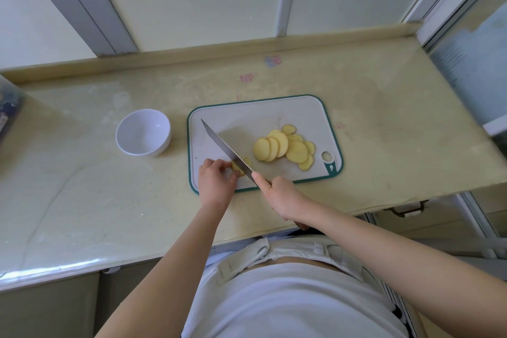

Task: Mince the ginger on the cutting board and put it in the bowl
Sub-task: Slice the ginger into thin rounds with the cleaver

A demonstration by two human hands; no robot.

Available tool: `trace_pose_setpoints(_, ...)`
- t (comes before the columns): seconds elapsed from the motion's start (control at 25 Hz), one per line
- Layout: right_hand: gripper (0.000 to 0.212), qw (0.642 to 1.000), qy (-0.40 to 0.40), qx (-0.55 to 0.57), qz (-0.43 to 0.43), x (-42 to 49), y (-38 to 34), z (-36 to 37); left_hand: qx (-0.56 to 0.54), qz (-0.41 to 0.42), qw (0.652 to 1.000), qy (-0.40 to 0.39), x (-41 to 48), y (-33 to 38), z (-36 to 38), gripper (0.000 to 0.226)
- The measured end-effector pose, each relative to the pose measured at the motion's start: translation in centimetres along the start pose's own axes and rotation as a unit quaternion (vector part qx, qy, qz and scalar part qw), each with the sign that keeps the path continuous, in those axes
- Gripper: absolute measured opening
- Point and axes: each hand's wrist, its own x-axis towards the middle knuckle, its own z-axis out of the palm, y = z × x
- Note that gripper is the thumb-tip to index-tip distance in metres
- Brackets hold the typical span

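Pinning a ginger stack (242,167) at the board's (263,110) near edge under curled left fingers (220,166) so it can't skid, with right fingers (264,184) wrapped round the knife (223,148), spare slices (285,149) fanned aside and bowl (142,132) parked left for scooping.

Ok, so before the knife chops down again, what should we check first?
1. Right hand has a firm grip on the knife handle: ok.
2. Left hand fingers are tucked clear of the blade where it holds the ginger piece: cannot tell, they sit very close to it.
3. Cutting board lies flat on the counter: ok.
4. Bowl stands empty just left of the board, ready for the ginger: ok.
5. Ginger slices on the right of the board are minced: not ok, they are whole rounds.
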Motion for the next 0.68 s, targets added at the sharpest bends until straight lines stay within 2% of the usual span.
trace_pose_setpoints(0.2, 0.053, 0.999, -0.014, -0.039, -0.017, -0.1, -0.4, 0.1, 0.002, 0.001, 1.000, 0.009, 0.2, -0.2, 0.3, 0.023)
trace_pose_setpoints(0.32, 0.062, 0.998, 0.015, -0.052, -0.017, 0.2, 0.0, 0.8, 0.000, 0.000, 1.000, 0.012, 0.1, -0.2, 0.3, 0.024)
trace_pose_setpoints(0.56, 0.055, 0.994, -0.037, 0.074, 0.068, 1.5, 0.8, -0.7, 0.006, -0.006, 1.000, 0.009, -0.1, 0.0, 0.1, 0.021)
trace_pose_setpoints(0.68, 0.055, 0.993, -0.039, 0.089, 0.061, 1.5, 0.9, -0.6, -0.005, -0.007, 1.000, 0.012, -0.3, -0.1, 0.1, 0.021)
